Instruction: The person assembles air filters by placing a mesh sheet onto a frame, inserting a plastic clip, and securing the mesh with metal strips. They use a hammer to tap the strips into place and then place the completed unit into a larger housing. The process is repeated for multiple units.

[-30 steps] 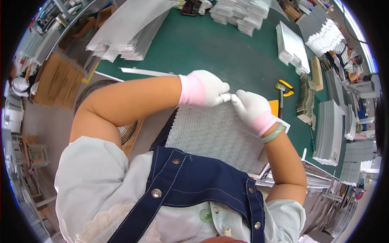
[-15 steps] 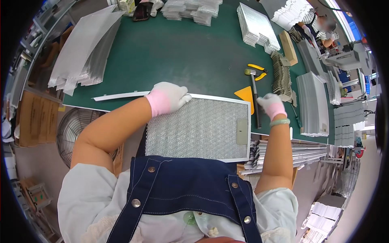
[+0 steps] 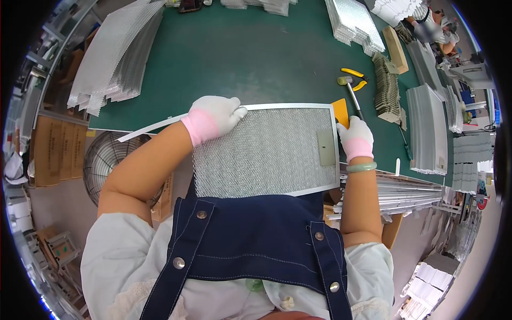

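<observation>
A silvery mesh filter panel [image 3: 266,152] with a thin metal frame rests against my apron and the table's front edge. My left hand [image 3: 216,118], in a white and pink glove, is closed on the panel's top edge, where a metal frame strip [image 3: 154,127] sticks out to the left, detached from the mesh. At the panel's right side my gloved right hand [image 3: 356,137] is closed round the lower handle of a hammer [image 3: 352,93], whose head still lies by the pliers. A yellow scraper [image 3: 340,111] lies between that hand and the panel's corner, partly hidden.
Yellow-handled pliers [image 3: 356,77], a row of small metal plates [image 3: 388,88] and a wooden block [image 3: 394,49] lie to the right. Mesh sheets are stacked at left [image 3: 114,58] and far right [image 3: 426,128]. A floor fan [image 3: 106,170] stands below left. Another person works at the far right.
My right hand has closed on the hammer handle, which has swung to the right at its lower end. The frame strip's free left end has dropped. The whole view has shifted slightly.
</observation>
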Demonstrator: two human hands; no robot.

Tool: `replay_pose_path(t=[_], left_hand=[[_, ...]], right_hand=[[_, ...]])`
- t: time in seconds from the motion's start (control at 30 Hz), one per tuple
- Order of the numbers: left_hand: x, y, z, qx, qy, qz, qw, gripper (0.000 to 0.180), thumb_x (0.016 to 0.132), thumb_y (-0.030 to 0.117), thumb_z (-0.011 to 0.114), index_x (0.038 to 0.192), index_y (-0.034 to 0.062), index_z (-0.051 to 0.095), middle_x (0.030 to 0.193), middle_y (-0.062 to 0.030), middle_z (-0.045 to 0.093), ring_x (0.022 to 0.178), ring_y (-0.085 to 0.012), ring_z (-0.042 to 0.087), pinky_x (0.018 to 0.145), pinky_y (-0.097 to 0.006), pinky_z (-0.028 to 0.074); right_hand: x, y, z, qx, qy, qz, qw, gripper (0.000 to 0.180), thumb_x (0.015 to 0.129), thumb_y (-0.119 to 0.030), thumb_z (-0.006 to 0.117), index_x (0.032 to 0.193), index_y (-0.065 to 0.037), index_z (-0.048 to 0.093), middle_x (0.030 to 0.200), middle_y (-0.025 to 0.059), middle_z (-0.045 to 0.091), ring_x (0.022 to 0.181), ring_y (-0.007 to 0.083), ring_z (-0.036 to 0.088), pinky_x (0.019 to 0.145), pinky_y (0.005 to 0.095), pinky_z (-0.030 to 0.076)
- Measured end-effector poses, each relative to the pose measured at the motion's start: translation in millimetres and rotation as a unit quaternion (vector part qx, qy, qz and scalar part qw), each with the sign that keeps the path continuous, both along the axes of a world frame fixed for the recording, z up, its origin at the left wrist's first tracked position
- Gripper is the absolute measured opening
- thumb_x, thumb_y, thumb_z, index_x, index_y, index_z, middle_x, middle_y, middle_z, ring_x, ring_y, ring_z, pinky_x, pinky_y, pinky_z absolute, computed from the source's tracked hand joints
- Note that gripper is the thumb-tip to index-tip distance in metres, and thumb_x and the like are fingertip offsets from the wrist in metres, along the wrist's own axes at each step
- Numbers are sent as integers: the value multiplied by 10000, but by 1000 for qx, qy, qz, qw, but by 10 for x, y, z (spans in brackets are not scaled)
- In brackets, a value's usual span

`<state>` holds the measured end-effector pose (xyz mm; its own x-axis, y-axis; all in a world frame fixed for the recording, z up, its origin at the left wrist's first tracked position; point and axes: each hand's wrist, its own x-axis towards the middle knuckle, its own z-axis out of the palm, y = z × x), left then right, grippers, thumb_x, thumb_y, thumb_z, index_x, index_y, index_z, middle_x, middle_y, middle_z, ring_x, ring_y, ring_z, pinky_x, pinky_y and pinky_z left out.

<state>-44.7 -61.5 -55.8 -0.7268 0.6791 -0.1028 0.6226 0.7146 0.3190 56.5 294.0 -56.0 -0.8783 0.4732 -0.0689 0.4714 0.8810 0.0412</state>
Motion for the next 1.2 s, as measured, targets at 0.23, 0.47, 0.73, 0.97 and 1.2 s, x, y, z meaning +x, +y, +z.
replay_pose_path(t=[0.23, 0.47, 0.73, 0.97, 1.2], left_hand=[[-13, 102, 18, -1, 5, -21, 1000, 428, 1022, 378, 423, 874, 31, 624, 752, -172, 662, 750, -377, 656, 720, -486, 511], [-44, 228, 81, -15, -14, -25, 999, 417, 1010, 363, 429, 899, 26, 649, 787, -158, 685, 780, -372, 666, 741, -488, 518], [-86, 469, 204, -89, -1, -29, 996, 332, 996, 299, 443, 1095, 63, 655, 856, -168, 696, 800, -353, 687, 741, -475, 542], [-53, 427, 81, 29, 69, -85, 994, 329, 921, 206, 523, 1232, 140, 608, 816, -139, 646, 751, -328, 674, 679, -460, 543], [-284, 553, -218, 155, 65, -174, 970, 218, 825, 130, 565, 998, 45, 668, 813, -144, 610, 750, -330, 634, 696, -462, 506]], right_hand=[[144, 265, -96, -279, 177, -59, 942, 358, 833, -187, 755, 1091, 35, 645, 927, 165, 717, 848, 287, 706, 792, 362, 543], [565, -492, 3, 36, 115, 171, 978, 256, 846, -141, 598, 1097, -92, 580, 898, 119, 610, 736, 349, 664, 660, 447, 555], [462, -1011, -61, 63, 22, 173, 983, 670, 928, -535, 582, 1421, -95, 475, 876, 106, 648, 708, 284, 685, 581, 431, 545], [571, -1039, -88, 44, 39, 166, 984, 620, 951, -474, 570, 1431, -95, 474, 819, 121, 644, 674, 301, 680, 559, 448, 542], [466, -1027, -117, 31, 40, 187, 981, 605, 955, -462, 565, 1434, -102, 486, 787, 126, 648, 651, 309, 674, 560, 440, 541]])
